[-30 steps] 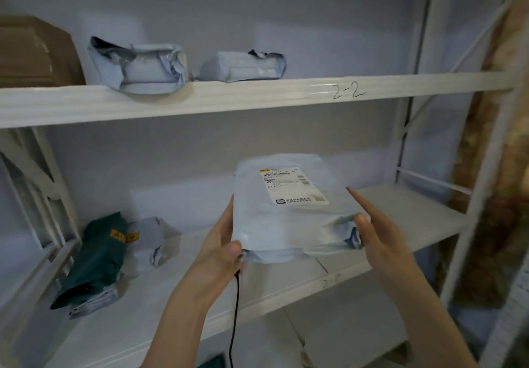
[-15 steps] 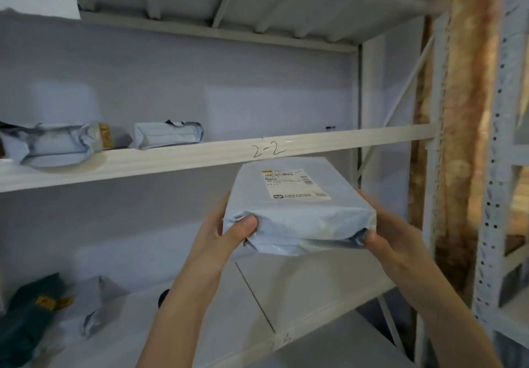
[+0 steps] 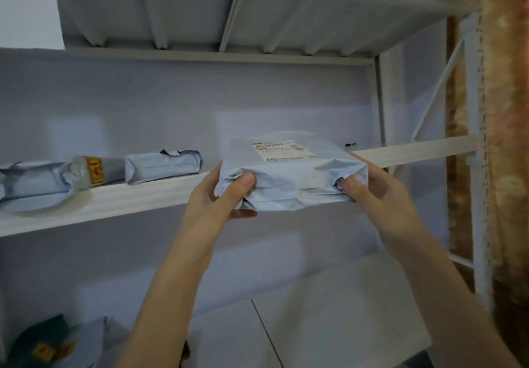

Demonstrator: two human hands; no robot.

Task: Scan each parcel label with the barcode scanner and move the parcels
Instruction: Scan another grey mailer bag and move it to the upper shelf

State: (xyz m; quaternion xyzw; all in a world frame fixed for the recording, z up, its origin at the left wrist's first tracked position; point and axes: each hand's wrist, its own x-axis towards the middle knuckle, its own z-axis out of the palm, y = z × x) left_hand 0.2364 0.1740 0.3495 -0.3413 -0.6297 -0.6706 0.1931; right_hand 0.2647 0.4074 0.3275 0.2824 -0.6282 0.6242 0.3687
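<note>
A pale grey parcel [image 3: 292, 178] with a white label [image 3: 282, 150] on top is held level with the upper shelf [image 3: 114, 198], its far part over the shelf edge. My left hand [image 3: 220, 195] grips its left end, thumb on the near face. My right hand [image 3: 372, 193] grips its right end the same way. I cannot tell whether the parcel rests on the shelf. No barcode scanner is visible.
Two grey parcels [image 3: 163, 165] [image 3: 43, 178] lie on the upper shelf to the left. On the lower shelf [image 3: 329, 324] at bottom left sit a dark green parcel [image 3: 43, 344] and a grey one [image 3: 91, 339]. A white upright [image 3: 478, 195] stands at right.
Both hands have lifted the parcel from in front of the lower shelf up to the upper shelf's level. The view has tilted upward with it.
</note>
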